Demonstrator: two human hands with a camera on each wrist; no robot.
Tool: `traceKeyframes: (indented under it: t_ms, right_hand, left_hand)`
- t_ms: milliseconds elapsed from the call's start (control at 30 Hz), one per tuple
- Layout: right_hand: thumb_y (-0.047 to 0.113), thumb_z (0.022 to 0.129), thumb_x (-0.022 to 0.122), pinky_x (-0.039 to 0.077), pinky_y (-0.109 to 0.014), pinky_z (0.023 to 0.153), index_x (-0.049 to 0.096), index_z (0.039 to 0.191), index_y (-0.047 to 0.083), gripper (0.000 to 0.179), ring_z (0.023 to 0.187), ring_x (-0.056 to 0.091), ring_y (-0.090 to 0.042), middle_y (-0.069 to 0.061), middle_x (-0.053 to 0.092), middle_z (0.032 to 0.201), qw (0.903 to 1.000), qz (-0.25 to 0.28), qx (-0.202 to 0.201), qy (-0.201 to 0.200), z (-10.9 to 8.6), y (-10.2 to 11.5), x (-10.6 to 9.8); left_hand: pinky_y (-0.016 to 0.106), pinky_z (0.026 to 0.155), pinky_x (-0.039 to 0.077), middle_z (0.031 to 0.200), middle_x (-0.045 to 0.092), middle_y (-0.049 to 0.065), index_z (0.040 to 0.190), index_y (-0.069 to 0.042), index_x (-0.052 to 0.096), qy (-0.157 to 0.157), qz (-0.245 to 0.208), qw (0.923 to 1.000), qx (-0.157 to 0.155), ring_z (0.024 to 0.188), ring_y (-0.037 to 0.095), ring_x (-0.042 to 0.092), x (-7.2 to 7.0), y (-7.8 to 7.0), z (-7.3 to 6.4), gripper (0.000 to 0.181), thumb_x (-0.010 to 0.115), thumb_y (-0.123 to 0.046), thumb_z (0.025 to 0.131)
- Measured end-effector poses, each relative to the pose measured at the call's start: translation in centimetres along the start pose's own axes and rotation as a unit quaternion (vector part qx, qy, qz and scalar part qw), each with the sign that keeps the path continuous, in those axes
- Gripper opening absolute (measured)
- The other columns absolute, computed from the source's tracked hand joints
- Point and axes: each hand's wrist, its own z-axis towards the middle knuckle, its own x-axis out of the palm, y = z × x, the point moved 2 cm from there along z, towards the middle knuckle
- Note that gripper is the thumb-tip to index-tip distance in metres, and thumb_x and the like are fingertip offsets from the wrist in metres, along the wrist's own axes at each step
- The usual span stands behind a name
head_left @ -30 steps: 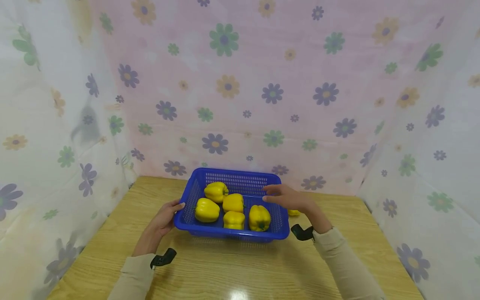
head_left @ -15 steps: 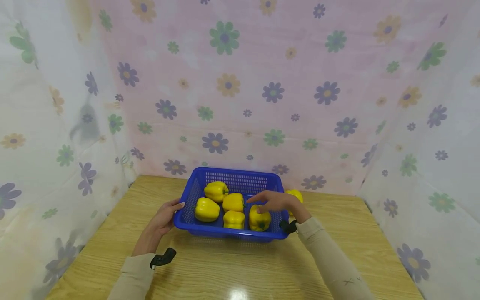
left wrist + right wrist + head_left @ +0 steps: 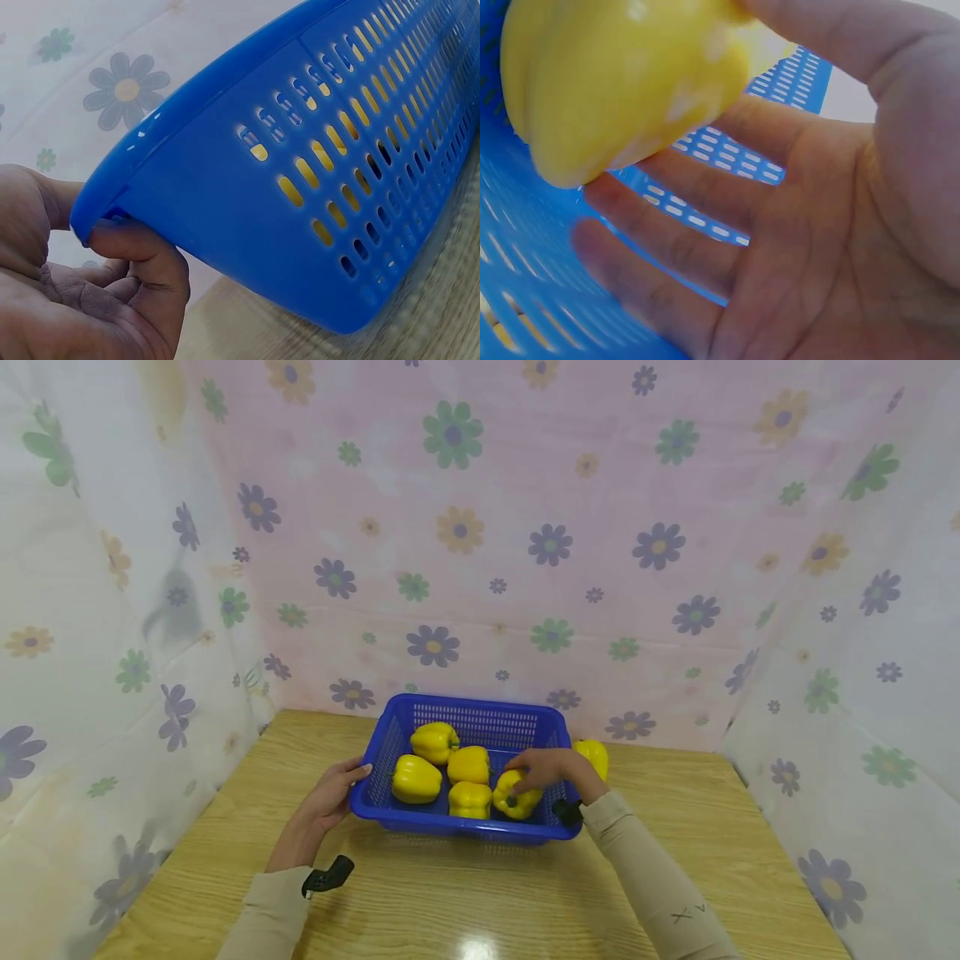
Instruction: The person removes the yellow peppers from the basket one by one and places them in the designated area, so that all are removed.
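My left hand [image 3: 328, 795] grips the left rim of a blue plastic basket [image 3: 480, 828], thumb over the edge and curled fingers beneath it, as the left wrist view shows. Several yellow bell peppers lie inside, among them one [image 3: 416, 779] at the left and one [image 3: 435, 742] at the back. At the basket's right end my right hand [image 3: 551, 766] holds another yellow bell pepper [image 3: 512, 800]. In the right wrist view the thumb is on one side of this pepper [image 3: 622, 82] and the fingers reach under the other. Part of it is hidden behind the hand.
One more yellow bell pepper [image 3: 592, 757] lies on the wooden table [image 3: 480, 893] just outside the basket's right wall, partly behind the right wrist. Flower-print cloth walls [image 3: 495, 527] stand behind the table and along both sides.
My right hand has moved left and down from over the basket's right side onto the front right bell pepper, which has turned. The left hand stays on the rim.
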Motion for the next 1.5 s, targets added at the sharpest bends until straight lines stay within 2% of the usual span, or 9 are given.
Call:
traceKeyframes:
  t_ms: [133, 233, 433, 533, 667, 767, 967, 1367, 1500]
  right_hand:
    - [0.037, 0.102, 0.060, 0.045, -0.052, 0.110, 0.050, 0.147, 0.000, 0.059, 0.135, 0.051, -0.038, -0.020, 0.049, 0.151, 0.9992, 0.016, 0.037, -0.002, -0.2, 0.0, 0.0]
    - [0.040, 0.101, 0.063, 0.057, -0.046, 0.095, 0.048, 0.149, 0.000, 0.064, 0.117, 0.063, -0.034, -0.022, 0.051, 0.148, 0.9963, 0.047, 0.072, -0.007, -0.3, -0.1, 0.0]
    - [0.033, 0.098, 0.068, 0.062, -0.033, 0.065, 0.048, 0.148, -0.002, 0.064, 0.085, 0.071, -0.026, -0.013, 0.067, 0.101, 0.9912, 0.078, 0.107, 0.003, -0.4, -0.1, 0.1]
    - [0.030, 0.096, 0.071, 0.062, -0.035, 0.070, 0.056, 0.142, -0.002, 0.058, 0.088, 0.070, -0.027, -0.011, 0.070, 0.103, 0.9934, 0.051, 0.103, -0.002, -0.5, 0.0, 0.0]
    - [0.025, 0.090, 0.079, 0.055, -0.046, 0.098, 0.064, 0.135, 0.002, 0.053, 0.116, 0.064, -0.032, -0.012, 0.067, 0.129, 0.9973, 0.015, 0.072, -0.002, -0.3, 0.1, -0.1]
    - [0.018, 0.087, 0.081, 0.044, -0.051, 0.112, 0.061, 0.139, 0.004, 0.057, 0.134, 0.053, -0.033, -0.010, 0.061, 0.141, 0.9994, 0.010, 0.019, 0.028, -0.1, 0.2, 0.2]
    - [0.008, 0.089, 0.078, 0.047, -0.045, 0.110, 0.055, 0.146, 0.007, 0.061, 0.132, 0.055, -0.029, -0.006, 0.058, 0.144, 0.9952, 0.018, -0.049, 0.083, 0.7, 0.0, 0.7]
    - [0.020, 0.091, 0.077, 0.042, -0.047, 0.114, 0.053, 0.149, 0.015, 0.062, 0.139, 0.048, -0.029, -0.003, 0.054, 0.149, 0.9932, 0.018, -0.027, 0.112, 1.3, -0.6, 1.0]
    - [0.023, 0.092, 0.076, 0.041, -0.048, 0.114, 0.050, 0.151, 0.016, 0.064, 0.141, 0.045, -0.030, -0.005, 0.051, 0.152, 0.9921, 0.034, -0.021, 0.119, 1.3, -0.7, 1.1]
  left_hand:
    - [0.029, 0.087, 0.059, 0.124, 0.064, 0.007, 0.156, 0.012, 0.018, 0.006, 0.003, 1.0000, 0.002, 0.102, 0.011, 0.068, 0.0, 0.0, 0.0, 0.060, 0.043, -0.017, 0.110]
    - [0.029, 0.087, 0.059, 0.124, 0.064, 0.007, 0.156, 0.012, 0.017, 0.007, 0.001, 1.0000, 0.003, 0.102, 0.011, 0.068, 0.0, 0.0, 0.0, 0.061, 0.043, -0.017, 0.110]
    - [0.030, 0.087, 0.060, 0.124, 0.064, 0.007, 0.157, 0.012, 0.018, -0.001, -0.002, 1.0000, 0.000, 0.101, 0.012, 0.069, 0.0, 0.2, 0.1, 0.060, 0.044, -0.017, 0.110]
    - [0.031, 0.088, 0.059, 0.128, 0.063, 0.011, 0.157, 0.011, 0.017, 0.000, 0.000, 1.0000, 0.001, 0.103, 0.013, 0.068, 0.0, 0.3, 0.1, 0.061, 0.043, -0.017, 0.110]
    - [0.032, 0.091, 0.058, 0.136, 0.058, 0.016, 0.157, 0.011, 0.018, -0.004, 0.004, 1.0000, 0.000, 0.106, 0.013, 0.067, -0.1, 0.4, -0.1, 0.061, 0.043, -0.018, 0.110]
    - [0.032, 0.092, 0.058, 0.135, 0.058, 0.016, 0.156, 0.012, 0.018, -0.007, 0.004, 1.0000, -0.001, 0.107, 0.013, 0.066, -0.1, 0.4, -0.2, 0.060, 0.043, -0.018, 0.110]
    - [0.033, 0.092, 0.058, 0.135, 0.059, 0.016, 0.156, 0.013, 0.017, -0.002, 0.003, 1.0000, 0.005, 0.108, 0.015, 0.067, -0.1, 0.4, 0.0, 0.060, 0.042, -0.017, 0.110]
    - [0.036, 0.094, 0.058, 0.141, 0.053, 0.025, 0.156, 0.012, 0.018, -0.004, 0.007, 1.0000, 0.002, 0.110, 0.018, 0.066, 0.0, 0.3, 0.0, 0.060, 0.042, -0.017, 0.110]
    - [0.034, 0.093, 0.058, 0.134, 0.059, 0.017, 0.156, 0.013, 0.017, 0.002, -0.002, 1.0000, 0.005, 0.109, 0.017, 0.067, 0.1, 0.3, 0.0, 0.060, 0.043, -0.017, 0.110]
